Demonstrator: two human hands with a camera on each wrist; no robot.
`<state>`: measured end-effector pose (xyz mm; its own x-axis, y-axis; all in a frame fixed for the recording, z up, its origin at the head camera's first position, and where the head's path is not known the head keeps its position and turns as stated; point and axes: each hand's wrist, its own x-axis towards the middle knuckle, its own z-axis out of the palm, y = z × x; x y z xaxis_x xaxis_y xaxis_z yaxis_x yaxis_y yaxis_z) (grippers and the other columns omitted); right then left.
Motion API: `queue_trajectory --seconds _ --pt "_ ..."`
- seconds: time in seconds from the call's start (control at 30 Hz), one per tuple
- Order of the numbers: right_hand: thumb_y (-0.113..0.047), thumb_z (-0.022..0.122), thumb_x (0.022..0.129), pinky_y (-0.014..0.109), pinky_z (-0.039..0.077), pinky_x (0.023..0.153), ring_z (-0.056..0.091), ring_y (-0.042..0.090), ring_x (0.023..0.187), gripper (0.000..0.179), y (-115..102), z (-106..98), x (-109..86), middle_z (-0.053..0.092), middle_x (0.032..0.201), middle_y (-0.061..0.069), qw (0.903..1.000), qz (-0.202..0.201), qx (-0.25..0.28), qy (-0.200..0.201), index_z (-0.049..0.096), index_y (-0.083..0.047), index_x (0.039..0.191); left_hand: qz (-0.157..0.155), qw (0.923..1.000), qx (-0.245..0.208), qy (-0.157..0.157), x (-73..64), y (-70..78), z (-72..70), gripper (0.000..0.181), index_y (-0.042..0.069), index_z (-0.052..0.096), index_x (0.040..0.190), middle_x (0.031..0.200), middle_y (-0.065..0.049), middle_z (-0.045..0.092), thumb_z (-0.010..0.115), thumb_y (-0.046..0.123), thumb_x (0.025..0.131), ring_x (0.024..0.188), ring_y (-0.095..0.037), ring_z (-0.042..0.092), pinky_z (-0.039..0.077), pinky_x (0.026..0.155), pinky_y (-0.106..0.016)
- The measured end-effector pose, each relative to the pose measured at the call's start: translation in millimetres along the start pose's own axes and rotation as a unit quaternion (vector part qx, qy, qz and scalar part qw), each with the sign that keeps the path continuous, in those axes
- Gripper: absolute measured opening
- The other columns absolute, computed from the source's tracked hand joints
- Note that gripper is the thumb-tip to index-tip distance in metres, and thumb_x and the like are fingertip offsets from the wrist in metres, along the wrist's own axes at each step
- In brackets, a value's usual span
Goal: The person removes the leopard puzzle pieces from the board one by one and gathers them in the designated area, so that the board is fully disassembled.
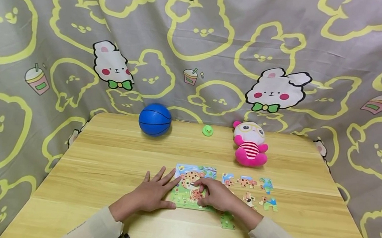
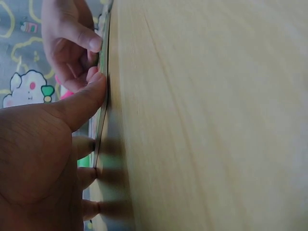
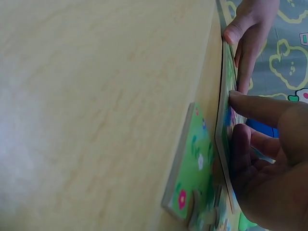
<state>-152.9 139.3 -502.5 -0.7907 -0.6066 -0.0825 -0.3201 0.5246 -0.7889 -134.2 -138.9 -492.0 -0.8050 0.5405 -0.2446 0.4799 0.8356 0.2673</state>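
Note:
A jigsaw board with a spotted cartoon animal on it lies flat on the table between the two hands. My left hand is spread along its left side; fingertips and thumb touch the edge, as the left wrist view shows. Over the board's right half is my right hand. Its thumb touches the printed surface and the other fingers bend loosely; nothing shows between them. Loose puzzle pieces lie right of the board, including a green flowered piece under the right forearm and a blue-green piece.
Towards the back of the table stand a blue ball, a small green duck and a pink-and-white plush toy. A patterned curtain hangs behind and along both sides.

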Motion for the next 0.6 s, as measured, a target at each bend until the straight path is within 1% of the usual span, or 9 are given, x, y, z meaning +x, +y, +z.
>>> queue_trajectory --seconds 0.07,0.2,0.3,0.43,0.6 --pt "-0.005 0.084 0.085 0.026 0.047 0.061 0.053 0.009 0.068 0.045 -0.9 -0.2 0.4 0.057 0.098 0.002 1.0000 0.002 -0.003 -0.002 0.065 -0.004 0.126 0.000 1.0000 0.000 0.000 0.2 -0.1 -0.2 0.088 0.030 0.021 0.166 0.174 -0.004 0.011 0.058 0.067 0.095 0.158 -0.043 0.006 0.015 0.113 -0.080" --pt "-0.005 0.084 0.085 0.026 0.047 0.064 0.052 0.010 0.071 0.033 -3.1 -1.0 1.0 0.058 0.099 0.001 0.9998 0.001 -0.017 -0.005 0.067 -0.009 0.113 0.000 1.0000 0.001 -0.001 0.7 -0.9 0.4 0.089 0.030 0.020 0.167 0.174 -0.004 0.010 0.057 0.067 0.095 0.158 -0.043 0.006 0.015 0.113 -0.079" --pt "-0.004 0.083 0.084 0.026 0.046 0.067 0.051 0.011 0.074 0.028 -5.1 -1.0 1.5 0.057 0.099 0.000 0.9996 0.000 -0.027 -0.009 0.067 -0.011 0.105 0.000 1.0000 0.001 -0.001 0.9 -1.5 0.9 0.089 0.031 0.020 0.167 0.174 -0.004 0.010 0.057 0.068 0.095 0.158 -0.042 0.005 0.014 0.113 -0.079" --pt "-0.001 0.083 0.082 0.026 0.046 0.068 0.051 0.012 0.076 0.029 -8.1 -0.6 1.7 0.055 0.098 0.001 0.9995 0.002 -0.029 -0.013 0.065 -0.011 0.103 0.000 1.0000 0.000 -0.002 0.1 -1.4 1.4 0.089 0.031 0.020 0.167 0.174 -0.004 0.009 0.056 0.068 0.095 0.158 -0.042 0.005 0.013 0.113 -0.080" --pt "0.002 0.083 0.081 0.026 0.045 0.067 0.051 0.013 0.075 0.031 -10.1 -1.1 1.6 0.056 0.098 0.003 0.9998 0.003 -0.012 -0.014 0.064 -0.008 0.103 0.000 1.0000 0.003 -0.004 0.0 -1.8 2.3 0.089 0.031 0.018 0.167 0.174 -0.003 0.008 0.055 0.069 0.095 0.158 -0.042 0.004 0.013 0.113 -0.080"
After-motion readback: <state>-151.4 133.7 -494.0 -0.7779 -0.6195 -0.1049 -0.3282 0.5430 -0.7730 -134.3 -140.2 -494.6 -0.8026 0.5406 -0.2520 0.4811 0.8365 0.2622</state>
